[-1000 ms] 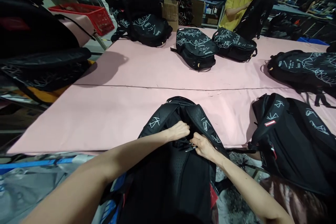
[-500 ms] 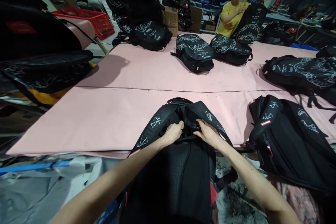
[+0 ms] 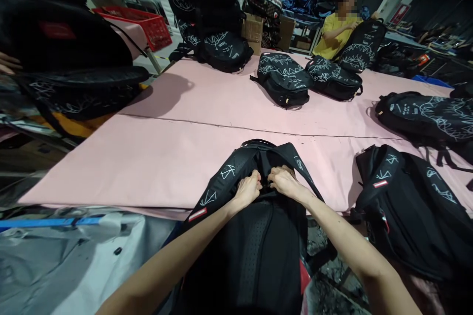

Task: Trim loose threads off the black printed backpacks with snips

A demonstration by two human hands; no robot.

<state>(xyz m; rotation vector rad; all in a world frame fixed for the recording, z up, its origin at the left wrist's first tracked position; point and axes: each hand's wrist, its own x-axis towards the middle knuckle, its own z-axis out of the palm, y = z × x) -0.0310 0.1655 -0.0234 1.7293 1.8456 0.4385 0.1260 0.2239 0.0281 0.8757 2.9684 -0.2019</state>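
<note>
A black backpack (image 3: 254,251) leans against the table's near edge, its back panel toward me and its top end on the pink surface. White scribbled marks cover its shoulder straps (image 3: 227,171), which arch around both hands. My left hand (image 3: 250,188) is closed at the upper end of the back panel, between the straps. Close beside it, my right hand (image 3: 287,182) is closed too, fingers curled into the same dark spot. Whatever the fingertips grip there is hidden by the fingers and black fabric.
On the pink table (image 3: 148,157), another backpack (image 3: 410,206) lies at right, with several more farther back. Stacked backpacks (image 3: 218,19) stand at the far left corner. A red crate (image 3: 148,27) is behind. A person in yellow (image 3: 334,34) handles a backpack across the table.
My right hand has gone from spread fingers over a dark shiny piece to a closed grip, nearer my left hand. The view has shifted slightly, and another person's hand shows at the left edge.
</note>
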